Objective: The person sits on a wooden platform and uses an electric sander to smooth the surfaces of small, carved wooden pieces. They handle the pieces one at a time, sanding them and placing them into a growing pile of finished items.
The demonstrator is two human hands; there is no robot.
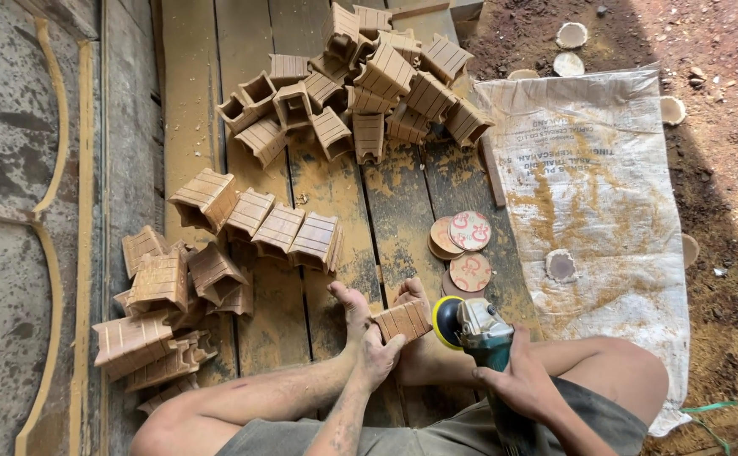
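Note:
I sit on a plank floor [335, 194]. My left hand [377, 356] grips a small ribbed wooden block [403, 319] and holds it against my bare feet. My right hand [517, 380] is closed round the body of an angle grinder [470, 325], whose yellow-rimmed disc sits right beside the block's right end. Three round sanding discs [462, 245] lie on the planks just beyond the grinder.
A heap of similar wooden blocks [360, 80] lies at the far end of the planks. A row of blocks [259, 221] and another heap [162, 321] lie to my left. A dusty white sack [588, 194] covers the dirt at right, with round discs scattered about.

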